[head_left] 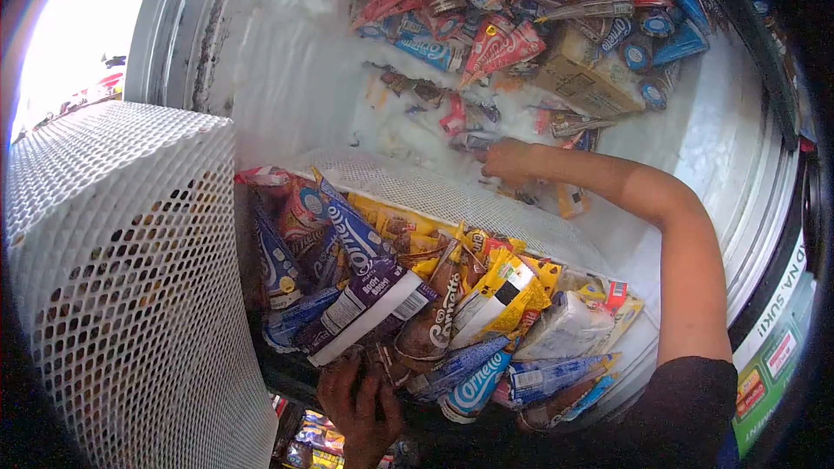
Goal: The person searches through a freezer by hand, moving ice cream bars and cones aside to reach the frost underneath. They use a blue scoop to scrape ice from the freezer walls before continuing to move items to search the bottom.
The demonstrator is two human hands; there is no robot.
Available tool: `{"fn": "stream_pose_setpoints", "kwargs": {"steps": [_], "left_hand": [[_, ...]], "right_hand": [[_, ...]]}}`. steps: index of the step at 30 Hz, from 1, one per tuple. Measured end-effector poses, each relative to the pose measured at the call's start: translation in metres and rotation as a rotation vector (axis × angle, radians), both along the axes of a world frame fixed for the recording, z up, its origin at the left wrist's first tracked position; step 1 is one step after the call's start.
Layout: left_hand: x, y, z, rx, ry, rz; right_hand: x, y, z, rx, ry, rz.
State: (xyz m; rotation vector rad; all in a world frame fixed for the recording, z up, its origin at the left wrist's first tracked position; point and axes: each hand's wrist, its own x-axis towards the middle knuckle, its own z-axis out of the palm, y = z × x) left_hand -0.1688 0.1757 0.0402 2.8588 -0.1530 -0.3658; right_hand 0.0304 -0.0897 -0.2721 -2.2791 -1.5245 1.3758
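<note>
My right hand (508, 163) reaches down into the frosty chest freezer, its fingers around the end of a small wrapped item (476, 141); the fingertips are partly hidden. At the near side my left hand (360, 395) rests against the front edge of a white mesh basket (452, 195), just below a purple and white packet (365, 308). The basket is full of wrapped ice creams, among them a brown cone (441, 313), a yellow packet (499, 295) and a blue cone (476, 386).
Piled cones, including a red one (504, 48), and a cardboard box (586, 74) lie at the freezer's far end. Another white mesh basket (130, 278) stands tall at the left. The freezer's dark rim (738, 26) curves along the right.
</note>
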Motion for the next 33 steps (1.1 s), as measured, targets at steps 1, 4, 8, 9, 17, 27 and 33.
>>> {"fn": "stream_pose_setpoints", "kwargs": {"steps": [1, 4, 8, 9, 17, 27, 33], "left_hand": [[0.001, -0.001, 0.001, -0.002, 0.004, -0.001], [0.001, -0.001, 0.001, 0.003, 0.021, 0.001], [-0.003, 0.0, 0.001, -0.004, 0.043, 0.015], [-0.003, -0.001, 0.001, 0.003, 0.049, 0.018], [0.002, 0.003, 0.005, -0.01, 0.107, 0.019], [0.004, 0.001, 0.001, -0.029, 0.038, 0.006], [0.005, 0.0, 0.002, 0.012, 0.039, -0.024]], "right_hand": [[0.007, 0.009, -0.008, 0.0, 0.002, -0.001], [0.04, 0.038, -0.035, -0.136, 0.385, -0.276], [0.052, 0.063, -0.099, 0.154, -0.087, -0.523], [0.04, 0.061, -0.139, 0.281, -0.237, -0.529], [-0.031, 0.017, -0.105, 0.06, -0.508, -0.018], [-0.065, -0.058, -0.064, -0.086, -0.184, -0.016], [-0.08, -0.057, -0.07, -0.161, -0.112, 0.012]]}}
